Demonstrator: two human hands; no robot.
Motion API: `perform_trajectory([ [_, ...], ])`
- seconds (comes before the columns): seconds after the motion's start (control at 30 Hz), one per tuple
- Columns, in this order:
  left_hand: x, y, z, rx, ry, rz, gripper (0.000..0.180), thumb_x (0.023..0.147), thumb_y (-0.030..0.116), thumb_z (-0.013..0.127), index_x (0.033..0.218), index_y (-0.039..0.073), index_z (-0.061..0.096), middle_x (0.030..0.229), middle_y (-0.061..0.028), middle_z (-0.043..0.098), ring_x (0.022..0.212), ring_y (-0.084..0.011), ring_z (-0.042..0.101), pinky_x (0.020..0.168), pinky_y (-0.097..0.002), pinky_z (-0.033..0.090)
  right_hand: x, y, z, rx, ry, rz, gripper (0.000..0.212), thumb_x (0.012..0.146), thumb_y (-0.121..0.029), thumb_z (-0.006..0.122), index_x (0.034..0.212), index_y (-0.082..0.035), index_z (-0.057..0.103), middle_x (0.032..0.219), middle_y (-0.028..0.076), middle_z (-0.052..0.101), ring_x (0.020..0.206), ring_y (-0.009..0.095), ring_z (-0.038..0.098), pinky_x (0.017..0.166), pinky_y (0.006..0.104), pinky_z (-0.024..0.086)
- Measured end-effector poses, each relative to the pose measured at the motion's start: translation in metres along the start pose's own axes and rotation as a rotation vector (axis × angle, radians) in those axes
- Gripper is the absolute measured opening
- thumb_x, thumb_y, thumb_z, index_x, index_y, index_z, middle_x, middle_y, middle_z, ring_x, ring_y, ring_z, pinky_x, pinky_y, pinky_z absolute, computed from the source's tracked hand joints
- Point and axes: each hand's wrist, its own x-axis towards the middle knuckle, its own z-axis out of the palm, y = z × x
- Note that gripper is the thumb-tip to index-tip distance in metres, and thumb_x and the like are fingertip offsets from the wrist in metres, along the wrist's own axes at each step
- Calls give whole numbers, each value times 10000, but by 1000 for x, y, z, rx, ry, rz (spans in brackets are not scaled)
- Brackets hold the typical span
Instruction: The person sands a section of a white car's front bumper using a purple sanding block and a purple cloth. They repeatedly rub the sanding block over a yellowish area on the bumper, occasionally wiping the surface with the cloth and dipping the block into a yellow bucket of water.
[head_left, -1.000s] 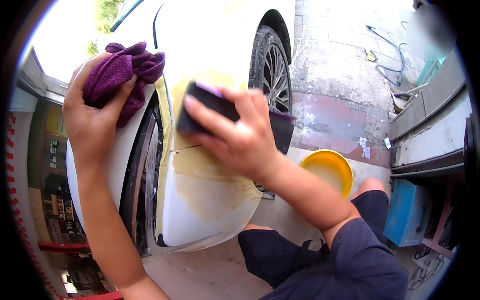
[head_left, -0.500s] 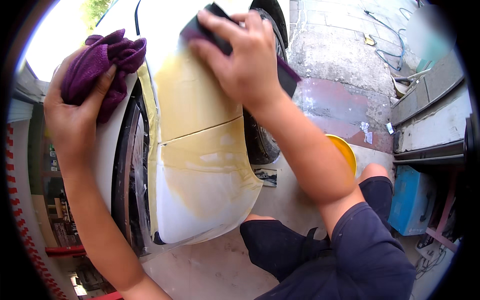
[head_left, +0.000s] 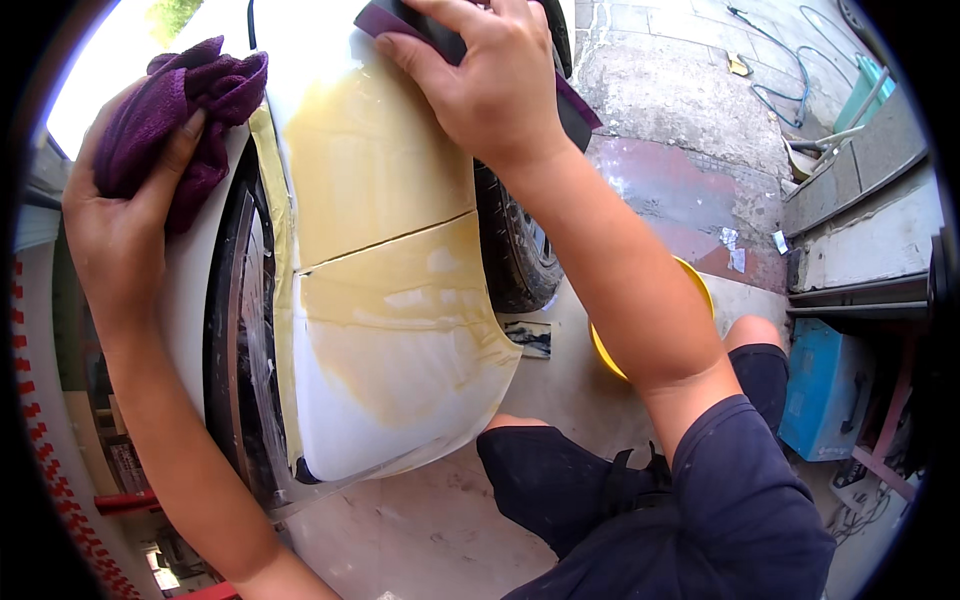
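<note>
My left hand (head_left: 125, 235) is closed around a crumpled purple cloth (head_left: 215, 95), held up by the left edge of the car's bodywork. At the top, my right hand (head_left: 490, 90) grips a long dark sanding block (head_left: 575, 112) with purple-edged abrasive sheet on it. The block lies against the far part of a car panel (head_left: 385, 190), partly covered by my hand. Wet yellowish patches with white areas between them mark the panel, and a dark seam crosses it. Yellow masking tape (head_left: 277, 185) runs down its left edge, next to a dark lamp (head_left: 240, 330).
A car wheel (head_left: 515, 250) stands right of the panel. Behind my right forearm is a yellow basin (head_left: 606, 357). A small dark-marked piece (head_left: 530, 338) lies by the wheel. Further right are a blue case (head_left: 825, 390), a hose (head_left: 790, 115) and a green bin (head_left: 865, 90).
My right hand and the sanding block have moved a little farther up the panel. The whole view has shifted slightly, so the car and my left hand with the cloth appear further left.
</note>
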Motion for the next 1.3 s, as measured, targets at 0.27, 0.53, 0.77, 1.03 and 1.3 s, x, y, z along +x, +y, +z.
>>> perform_trajectory([
  [0.27, -2, 7, 12, -9, 39, 20, 489, 960, 264, 897, 1371, 42, 752, 1191, -133, 818, 1076, -242, 800, 1029, -345, 618, -81, -38, -36, 38, 1, 65, 536, 846, -348, 913, 1362, -246, 811, 1285, 141, 641, 1115, 333, 577, 995, 458, 456],
  [0.53, 3, 1, -4, 92, -33, 70, 456, 982, 241, 879, 1357, 16, 750, 1186, -137, 817, 1064, -225, 800, 1017, -346, 622, -82, -44, -34, 38, -3, 128, 538, 855, -353, 906, 1369, -225, 809, 1271, 156, 657, 1113, 347, 596, 1007, 469, 469],
  [0.77, -2, 1, 1, -11, -4, 36, 454, 973, 205, 885, 1363, 16, 745, 1197, -134, 813, 1079, -232, 799, 1027, -349, 622, -39, -18, -17, 41, 38, 119, 498, 865, -346, 908, 1338, -220, 814, 1248, 183, 644, 1072, 367, 582, 983, 480, 467],
  [1.03, 4, 7, 7, -41, -17, 77, 431, 976, 176, 880, 1358, 27, 749, 1190, -120, 814, 1076, -214, 791, 1030, -332, 613, -123, -63, -64, 85, -97, 105, 601, 784, -157, 969, 1365, -139, 812, 1341, 165, 663, 1180, 340, 629, 1070, 429, 506],
  [1.3, 5, 7, 1, -98, -60, 83, 418, 977, 150, 874, 1355, 21, 749, 1183, -116, 820, 1072, -206, 793, 1028, -327, 610, -40, -26, -19, 24, 27, 68, 535, 842, -317, 918, 1359, -228, 816, 1270, 170, 650, 1093, 355, 588, 988, 453, 474],
])
